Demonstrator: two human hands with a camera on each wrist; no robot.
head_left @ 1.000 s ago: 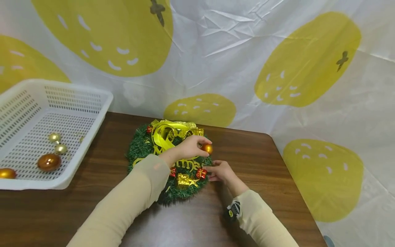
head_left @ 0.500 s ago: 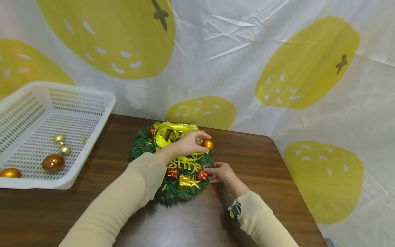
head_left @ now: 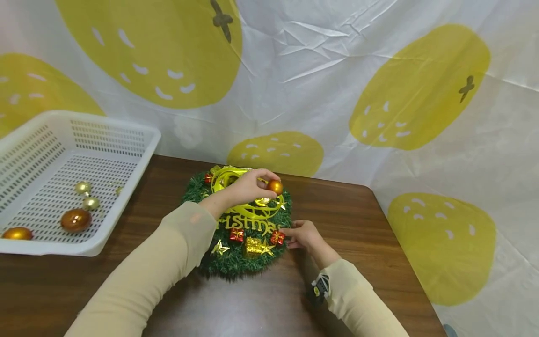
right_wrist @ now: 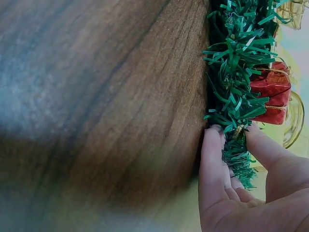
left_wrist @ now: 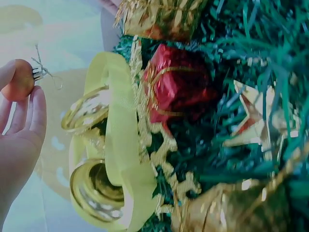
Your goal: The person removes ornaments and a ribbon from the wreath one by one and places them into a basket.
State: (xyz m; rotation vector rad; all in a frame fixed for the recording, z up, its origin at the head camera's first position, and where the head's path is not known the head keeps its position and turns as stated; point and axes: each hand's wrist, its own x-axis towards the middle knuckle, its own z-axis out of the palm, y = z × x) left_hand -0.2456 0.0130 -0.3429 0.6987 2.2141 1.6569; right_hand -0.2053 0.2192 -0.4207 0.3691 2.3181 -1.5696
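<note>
The round green tinsel wreath [head_left: 242, 224] with yellow ribbon lies flat on the dark brown wooden table [head_left: 358, 220]. The right hand [head_left: 304, 235] pinches the wreath's right edge. Above the wreath's top, the left hand [head_left: 242, 187] holds a small shiny orange ball ornament [head_left: 274, 186] in its fingertips

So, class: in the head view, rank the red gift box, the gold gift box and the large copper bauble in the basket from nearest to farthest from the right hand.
1. Red gift box, beside the right hand.
2. Gold gift box, further left on the wreath.
3. Large copper bauble, far left in the white basket.
</note>
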